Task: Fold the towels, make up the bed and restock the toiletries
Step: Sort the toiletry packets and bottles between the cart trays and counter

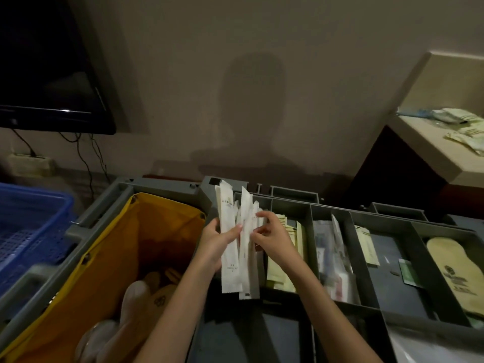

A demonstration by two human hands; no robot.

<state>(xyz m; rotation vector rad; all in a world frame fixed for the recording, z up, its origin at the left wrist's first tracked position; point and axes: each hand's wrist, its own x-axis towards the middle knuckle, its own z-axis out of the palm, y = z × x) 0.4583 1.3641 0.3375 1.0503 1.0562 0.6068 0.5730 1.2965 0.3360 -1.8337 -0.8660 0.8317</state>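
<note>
A grey cart point(167, 189) fills the near half of the view, set against a beige wall point(235, 61). Its left part holds a yellow bag point(112, 247) with clear plastic and crumpled brown paper at the bottom. Its right part is a tray point(345, 237) split into compartments running left to right: cream packets, clear-wrapped items, a single cream sachet, and at the far right a slipper point(455, 273) with a dark printed logo. A dark TV point(47, 74) hangs on the wall at the far left, cables trailing below it. A blue basket point(28, 226) sits left of the cart. At the far right a pale counter point(432, 145) carries more packets.

Over the tray's leftmost compartment, the left hand point(213, 244) grasps a fan of long white packets point(231, 247), upright and slightly tilted, thumb across their front. The right hand point(272, 237) is just beside it, its fingertips point(258, 233) curled and pinching the edge of one packet in the bundle.
</note>
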